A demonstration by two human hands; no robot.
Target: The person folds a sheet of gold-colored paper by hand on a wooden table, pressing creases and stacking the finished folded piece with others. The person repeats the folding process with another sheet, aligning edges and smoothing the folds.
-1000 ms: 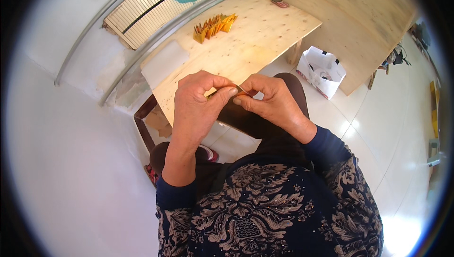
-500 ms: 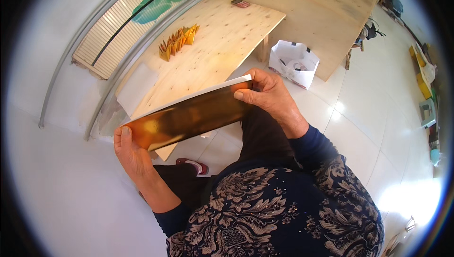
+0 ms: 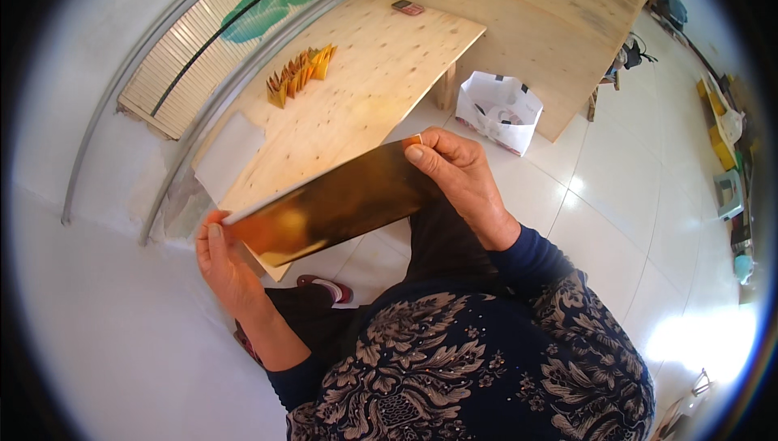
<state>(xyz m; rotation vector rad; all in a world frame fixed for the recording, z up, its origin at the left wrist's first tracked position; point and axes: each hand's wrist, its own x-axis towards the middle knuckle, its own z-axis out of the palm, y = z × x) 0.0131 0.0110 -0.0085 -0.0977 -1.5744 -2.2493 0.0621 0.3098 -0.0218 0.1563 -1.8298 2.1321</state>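
Observation:
A long strip of shiny gold paper (image 3: 332,202) is stretched between my two hands above my lap, with a thin white edge along its far side. My left hand (image 3: 228,267) pinches the left end between thumb and fingers. At the other end, my right hand (image 3: 470,181) grips the upper corner, thumb on the gold face and fingers behind. The strip slopes up toward the right. Beyond it, a row of folded gold paper pieces (image 3: 300,76) stands on the wooden table (image 3: 365,88).
A mobile phone (image 3: 408,8) lies at the table's far end. On the tiled floor to its right stands a white bag (image 3: 501,113), against a plywood panel (image 3: 519,19). A pale sheet (image 3: 231,153) lies at the table's left edge. A plastic stool (image 3: 729,194) is at far right.
The strip has tilted so more of its gold face shows and its white edge looks thinner. My right hand has lowered slightly; both hands keep hold.

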